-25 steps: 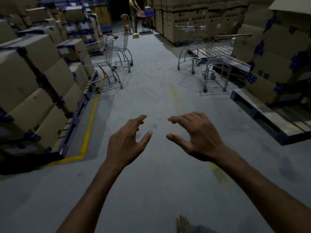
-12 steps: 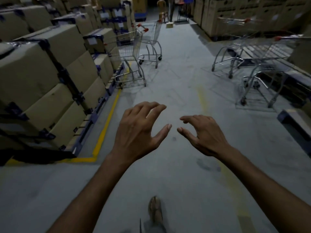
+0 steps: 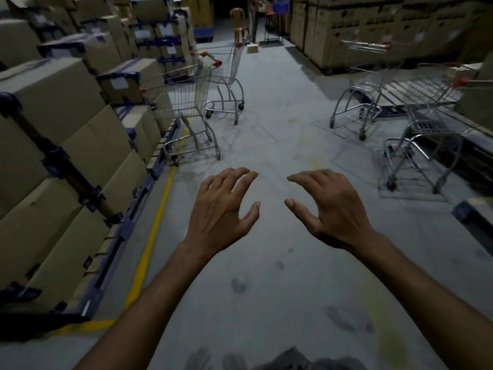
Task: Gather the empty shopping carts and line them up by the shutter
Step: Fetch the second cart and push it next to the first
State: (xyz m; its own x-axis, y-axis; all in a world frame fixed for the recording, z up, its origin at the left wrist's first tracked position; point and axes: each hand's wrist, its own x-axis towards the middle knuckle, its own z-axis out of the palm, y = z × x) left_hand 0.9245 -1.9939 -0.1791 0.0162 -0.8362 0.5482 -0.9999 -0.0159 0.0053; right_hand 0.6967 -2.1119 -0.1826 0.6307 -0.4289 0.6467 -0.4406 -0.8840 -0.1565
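Shopping carts stand scattered ahead, none in my hands: left hand [image 3: 224,209] and right hand [image 3: 332,209] hover empty and apart, fingers loosely curled. Nearest cart [image 3: 186,102] sits at 11 o'clock against the boxes [image 3: 80,124], a second cart [image 3: 432,100] at 2 o'clock, with a third cart [image 3: 226,73] and fourth cart [image 3: 365,73] beyond. Stiff wire on castors, likely light-rolling but prone to veer; I'd take the handle bar [image 3: 165,82] two-handed.

Four empty wire carts [image 3: 186,102], scattered.
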